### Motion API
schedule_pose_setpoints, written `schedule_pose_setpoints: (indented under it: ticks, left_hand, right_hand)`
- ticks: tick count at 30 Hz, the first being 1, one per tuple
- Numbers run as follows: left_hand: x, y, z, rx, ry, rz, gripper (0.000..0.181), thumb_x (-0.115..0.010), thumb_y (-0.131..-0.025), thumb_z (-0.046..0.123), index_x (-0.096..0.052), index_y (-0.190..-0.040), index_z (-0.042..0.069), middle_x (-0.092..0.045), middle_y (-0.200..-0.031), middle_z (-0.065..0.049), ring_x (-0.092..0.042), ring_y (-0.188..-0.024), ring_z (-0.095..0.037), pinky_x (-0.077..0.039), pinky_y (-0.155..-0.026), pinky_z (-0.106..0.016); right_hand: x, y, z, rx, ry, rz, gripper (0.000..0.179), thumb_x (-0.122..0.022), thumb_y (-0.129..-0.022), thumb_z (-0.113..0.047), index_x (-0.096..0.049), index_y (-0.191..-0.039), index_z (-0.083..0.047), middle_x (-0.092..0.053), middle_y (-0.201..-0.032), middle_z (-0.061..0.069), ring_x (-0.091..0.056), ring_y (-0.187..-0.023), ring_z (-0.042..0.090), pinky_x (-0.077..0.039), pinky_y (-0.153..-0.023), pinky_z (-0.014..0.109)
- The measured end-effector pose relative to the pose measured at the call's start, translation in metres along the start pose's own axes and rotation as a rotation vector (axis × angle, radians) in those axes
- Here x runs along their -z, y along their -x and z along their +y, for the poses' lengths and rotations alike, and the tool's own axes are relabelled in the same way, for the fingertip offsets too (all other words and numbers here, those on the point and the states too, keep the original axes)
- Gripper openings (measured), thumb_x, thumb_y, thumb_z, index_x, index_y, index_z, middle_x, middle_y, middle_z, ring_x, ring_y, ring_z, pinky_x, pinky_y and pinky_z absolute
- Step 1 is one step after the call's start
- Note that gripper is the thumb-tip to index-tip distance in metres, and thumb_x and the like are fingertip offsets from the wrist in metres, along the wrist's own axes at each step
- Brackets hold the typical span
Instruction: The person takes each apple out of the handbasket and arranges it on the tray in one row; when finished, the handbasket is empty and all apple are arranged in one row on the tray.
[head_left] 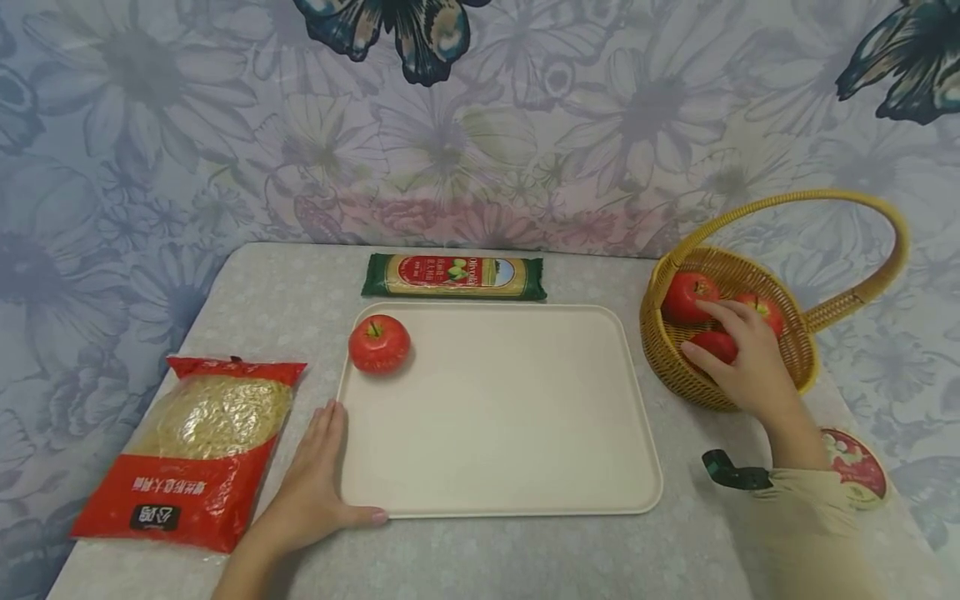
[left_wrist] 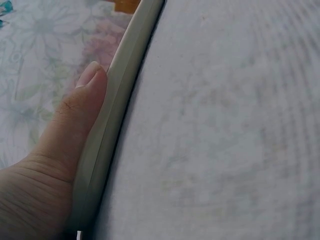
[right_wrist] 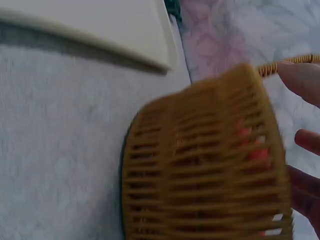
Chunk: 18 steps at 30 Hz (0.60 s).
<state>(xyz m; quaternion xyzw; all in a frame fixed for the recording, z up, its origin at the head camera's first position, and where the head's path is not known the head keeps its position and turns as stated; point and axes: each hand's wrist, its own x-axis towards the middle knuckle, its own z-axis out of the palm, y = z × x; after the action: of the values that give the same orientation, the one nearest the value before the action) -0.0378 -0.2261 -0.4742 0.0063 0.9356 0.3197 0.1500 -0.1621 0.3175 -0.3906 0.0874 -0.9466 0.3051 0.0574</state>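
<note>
My left hand (head_left: 311,487) touches the near left corner of a cream tray (head_left: 502,417), fingers straight along its left side and thumb at the front edge. In the left wrist view the thumb (left_wrist: 75,115) lies against the tray's rim. A red apple (head_left: 378,344) sits in the tray's far left corner. My right hand (head_left: 753,367) reaches into a yellow wicker basket (head_left: 678,371), its fingers spread over a red apple (head_left: 715,344). Two more apples, one at the left (head_left: 688,297) and one at the right (head_left: 765,312), lie beside it. The basket's wall hides most of them in the right wrist view.
A red and clear bag of pasta (head_left: 195,450) lies left of the tray. Behind the tray is a long green and gold packet (head_left: 453,277). The basket's handle (head_left: 817,197) leans right. A round red label (head_left: 855,467) and a dark green object (head_left: 735,472) are near the right forearm.
</note>
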Motion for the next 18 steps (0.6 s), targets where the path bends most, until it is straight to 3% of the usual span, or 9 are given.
schedule_pose_setpoints:
  ticks: [7,14,18]
  left_hand:
    - [0.001,0.001,0.003,0.001,-0.002,-0.003,0.156,-0.088,-0.050,0.067,0.010,-0.160,0.014,0.007,-0.167,-0.020,0.007,-0.153,-0.044,-0.013,-0.113,-0.075]
    - [0.001,0.001,0.003,-0.009,0.003,0.003,0.156,-0.089,-0.050,0.066,0.009,-0.160,0.013,0.007,-0.167,-0.019,0.006,-0.153,-0.044,-0.014,-0.113,-0.074]
    - [0.001,0.001,0.003,-0.012,0.010,0.006,0.156,-0.089,-0.050,0.065,0.009,-0.160,0.014,0.008,-0.167,-0.018,0.007,-0.153,-0.044,-0.013,-0.113,-0.075]
  right_hand:
    - [0.006,0.002,0.020,-0.044,0.067,-0.130,0.060,-0.070,-0.092,-0.031,-0.049,-0.144,-0.010,-0.032,-0.148,0.032,-0.024,-0.136,0.060,-0.019,-0.102,0.080]
    - [0.009,-0.001,0.024,-0.070,0.109,-0.240,0.056,-0.069,-0.093,-0.034,-0.053,-0.138,-0.005,-0.040,-0.144,0.031,-0.037,-0.131,0.051,-0.034,-0.098,0.075]
    - [0.009,-0.003,0.024,-0.117,0.124,-0.262,0.063,-0.064,-0.095,-0.044,-0.048,-0.142,-0.005,-0.037,-0.146,0.032,-0.038,-0.130,0.052,-0.034,-0.099,0.075]
